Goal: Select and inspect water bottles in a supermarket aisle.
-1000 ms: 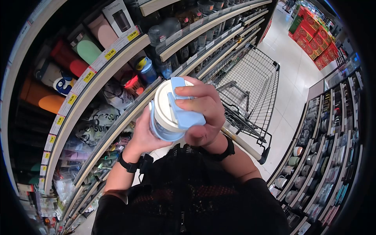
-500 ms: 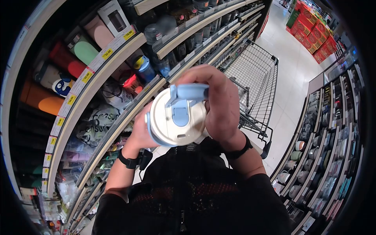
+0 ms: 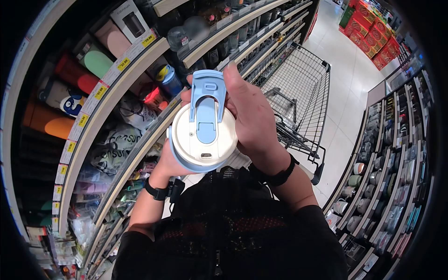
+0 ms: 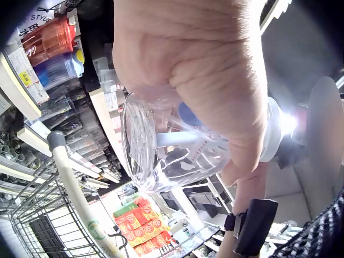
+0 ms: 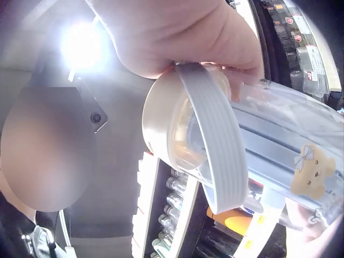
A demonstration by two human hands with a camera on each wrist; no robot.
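Observation:
Both hands are on a clear drinking bottle with a round cream-white lid [image 3: 186, 144] and a light blue flip handle [image 3: 204, 86] folded outward at its far side. My left hand [image 3: 169, 161] grips the body from the left and below; in the left wrist view that hand [image 4: 193, 59] wraps the transparent wall [image 4: 177, 164], with a pale tube inside. On the right, my right hand [image 3: 256, 119] holds the lid end, thumb up beside the handle, fingertips [image 3: 185, 95] showing behind it. A bear print [image 5: 314, 174] and a pale ribbed strap [image 5: 217, 140] mark the bottle's side.
Shelves of tumblers stand on the left, with a price strip [image 3: 100, 91], a blue bottle [image 3: 169, 81] and a red cup [image 3: 155, 98]. A wire shopping cart [image 3: 298, 88] is ahead right. Beyond it are stacked red boxes [image 3: 368, 35]; mug shelves [image 3: 359, 191] line the right.
The blue handle has swung up and away from over the lid to its far side, baring the blue spout cover. My right hand has moved from atop the lid to its right side.

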